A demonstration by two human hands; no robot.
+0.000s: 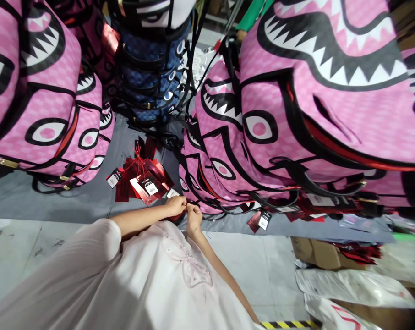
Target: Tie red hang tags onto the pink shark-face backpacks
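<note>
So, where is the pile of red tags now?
In the head view, the red tags lie on the grey surface, left of centre, just beyond the left hand.

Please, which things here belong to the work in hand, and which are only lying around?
At the hands:
- left hand and right hand, fingers together; anything held is unclear
- nearest pink bags
- probably the red tags, close by

Lying about:
- blue bags, behind
- cardboard
- white plastic packages

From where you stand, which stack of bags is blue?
The middle stack, behind the red tags: its bags are dark blue, while the left stack and right stack are pink.
</note>
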